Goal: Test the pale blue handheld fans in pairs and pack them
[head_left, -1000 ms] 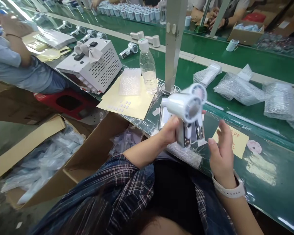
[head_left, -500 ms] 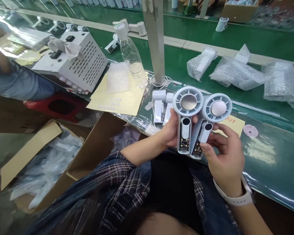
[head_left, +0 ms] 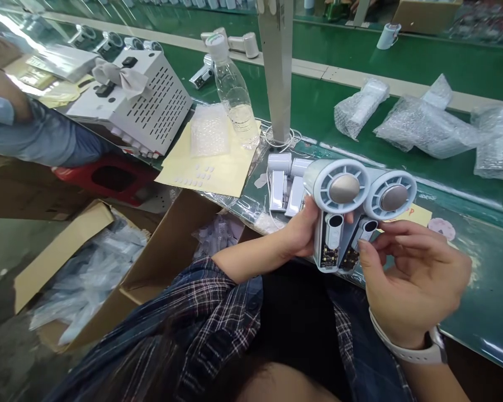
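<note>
My left hand (head_left: 304, 229) is closed around two light-blue handheld fans, held side by side with their round heads up. Part of that hand is hidden behind them. The left fan (head_left: 324, 187) and the right fan (head_left: 374, 195) both have a silver disc in a spoked ring. Their handles lie uncovered, showing a dark circuit board (head_left: 330, 257) and a pale cylinder with a black end. With thumb and forefinger, my right hand (head_left: 419, 279) pinches at the right fan's handle, beside its pale cylinder (head_left: 364, 233). The other fingers are curled.
Behind the fans, more white fans (head_left: 280, 184) lie on the bench. A water bottle (head_left: 237, 95) and bubble wrap (head_left: 209, 131) rest on yellow paper (head_left: 230, 178). Bubble-wrapped pieces (head_left: 427, 125) lie beyond a metal post (head_left: 276, 72). Cartons (head_left: 167, 240) stand below; another person's arm (head_left: 8, 92) is at left.
The two fans have tilted, so their heads show more from the side. My right hand has turned and its back has swung outward to the right, fingertips staying at the right fan.
</note>
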Tool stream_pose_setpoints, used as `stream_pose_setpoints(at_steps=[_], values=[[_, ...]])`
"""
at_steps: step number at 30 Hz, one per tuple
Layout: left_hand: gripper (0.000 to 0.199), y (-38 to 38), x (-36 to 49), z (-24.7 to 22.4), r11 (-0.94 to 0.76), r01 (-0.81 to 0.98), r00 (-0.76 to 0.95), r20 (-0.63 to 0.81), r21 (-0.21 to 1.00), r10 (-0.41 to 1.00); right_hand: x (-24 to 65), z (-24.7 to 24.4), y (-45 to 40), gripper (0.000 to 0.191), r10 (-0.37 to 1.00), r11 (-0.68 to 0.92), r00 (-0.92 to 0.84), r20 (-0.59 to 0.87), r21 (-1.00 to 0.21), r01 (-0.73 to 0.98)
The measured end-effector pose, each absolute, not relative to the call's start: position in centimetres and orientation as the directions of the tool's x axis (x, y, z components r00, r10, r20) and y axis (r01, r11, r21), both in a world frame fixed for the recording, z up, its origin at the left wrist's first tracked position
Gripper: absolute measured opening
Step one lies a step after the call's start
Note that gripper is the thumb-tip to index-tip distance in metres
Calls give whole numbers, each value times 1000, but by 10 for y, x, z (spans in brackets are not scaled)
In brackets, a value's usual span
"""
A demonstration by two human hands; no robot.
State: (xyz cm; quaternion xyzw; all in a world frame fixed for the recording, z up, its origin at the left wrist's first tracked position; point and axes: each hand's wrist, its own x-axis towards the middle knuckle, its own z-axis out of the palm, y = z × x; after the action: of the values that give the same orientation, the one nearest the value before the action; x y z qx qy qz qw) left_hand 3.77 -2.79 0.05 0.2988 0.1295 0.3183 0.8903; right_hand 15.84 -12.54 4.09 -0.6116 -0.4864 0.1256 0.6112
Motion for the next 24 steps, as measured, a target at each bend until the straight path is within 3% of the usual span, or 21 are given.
stream_pose_setpoints(at_steps=[4,7,12,15,18,24], values=[[89,-25,13,-8,577,-506,727,-42,641,685,179,28,-109,30,808,43,477,345,-843,536],[84,-19,-28,-16,512,-563,660,-20,649,751,196,31,-81,35,911,-5,259,320,-621,784],[81,-7,-105,-18,184,-711,238,-13,678,971,163,70,5,27,878,232,-6,479,-413,881],[78,-2,-137,-13,22,-750,18,-13,662,1000,111,73,72,28,904,402,-345,253,-223,888],[75,3,-157,-17,-24,-765,-55,-28,644,998,59,51,117,27,843,537,-537,12,-54,842],[74,21,-183,-49,100,-784,-52,-226,612,973,21,-1,101,39,800,596,-601,7,116,795]])
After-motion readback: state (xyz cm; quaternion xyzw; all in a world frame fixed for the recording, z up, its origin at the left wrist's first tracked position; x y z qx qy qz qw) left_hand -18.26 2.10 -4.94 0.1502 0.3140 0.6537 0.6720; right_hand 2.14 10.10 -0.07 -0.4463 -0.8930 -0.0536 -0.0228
